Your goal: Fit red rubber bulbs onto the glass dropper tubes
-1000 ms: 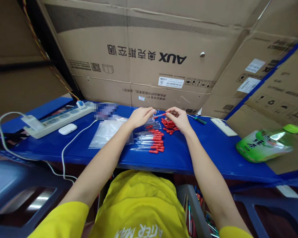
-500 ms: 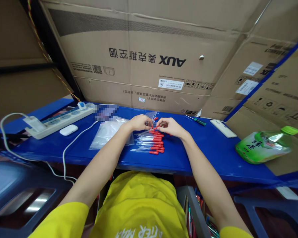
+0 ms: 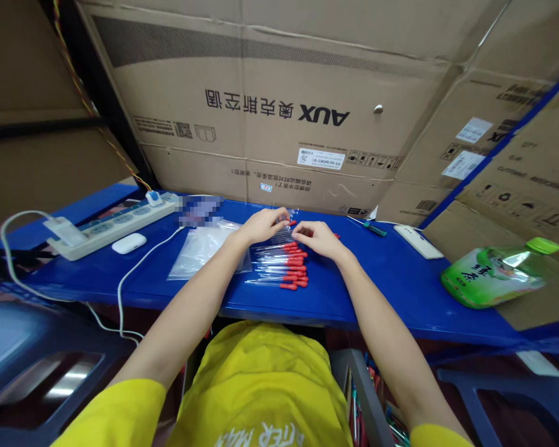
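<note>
Both hands low on the blue desk (image 3: 382,279), at the far end of a row of clear tubes (image 3: 272,264) with red caps (image 3: 295,267). Left hand (image 3: 261,225): fingers curled down onto the topmost tubes, tips touching them; whether any one tube is pinched, cannot tell. Right hand (image 3: 317,239): fingers bent and resting at the cap end of the row, covering the loose caps (image 3: 336,236) just beyond them; a grip on a cap is not visible, so cannot tell.

The tubes lie side by side, parallel, directly under and just nearer than both sets of fingertips, caps pointing toward the right fingers.

Left of the left fingers: clear bags (image 3: 200,248), touching the tube row's edge. Further left: earbud case (image 3: 128,243), power strip (image 3: 112,226) with a white cable. Right of the right fingers, well apart: screwdriver (image 3: 372,227), phone (image 3: 419,241), green pouch (image 3: 494,273).

Risks, as judged:
- Round tubes on a smooth desk; a nudge from either wrist could roll the row apart or toward the near edge.
- Loose caps are small; a sweep of the right fingers could scatter them.
- Bag film under the left forearm could drag tubes with it.

Hard to make out: fingertips and what lies beneath them, cap count, whether the topmost tubes are capped. A patch beyond the bags is blurred out.
</note>
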The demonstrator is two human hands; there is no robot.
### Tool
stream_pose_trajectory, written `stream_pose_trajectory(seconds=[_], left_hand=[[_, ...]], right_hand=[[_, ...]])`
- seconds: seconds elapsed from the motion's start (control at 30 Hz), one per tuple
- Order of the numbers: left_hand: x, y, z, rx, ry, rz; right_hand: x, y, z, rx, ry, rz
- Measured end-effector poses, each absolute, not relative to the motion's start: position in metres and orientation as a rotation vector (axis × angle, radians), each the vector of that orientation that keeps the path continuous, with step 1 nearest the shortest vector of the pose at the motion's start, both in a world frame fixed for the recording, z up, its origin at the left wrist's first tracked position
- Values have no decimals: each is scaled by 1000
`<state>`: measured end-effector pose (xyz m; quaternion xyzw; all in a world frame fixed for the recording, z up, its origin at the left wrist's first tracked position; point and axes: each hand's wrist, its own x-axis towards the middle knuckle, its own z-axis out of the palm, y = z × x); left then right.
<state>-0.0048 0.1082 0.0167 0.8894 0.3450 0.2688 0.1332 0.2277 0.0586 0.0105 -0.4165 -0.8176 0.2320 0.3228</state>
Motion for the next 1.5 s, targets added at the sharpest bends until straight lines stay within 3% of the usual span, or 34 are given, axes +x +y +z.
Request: stream_pose_trajectory(seconds=[0.23,0.6,1.5], left_hand=[[-1,105,14,2573,1016,730],[4,110,5,2613,872,645],[17,101,11,2424,779,1011]], right_hand=[[247,68,7,-1281,-2291,236],[249,67,4,-1411,-2478,119],[231,61,15,-971,-1810,449]])
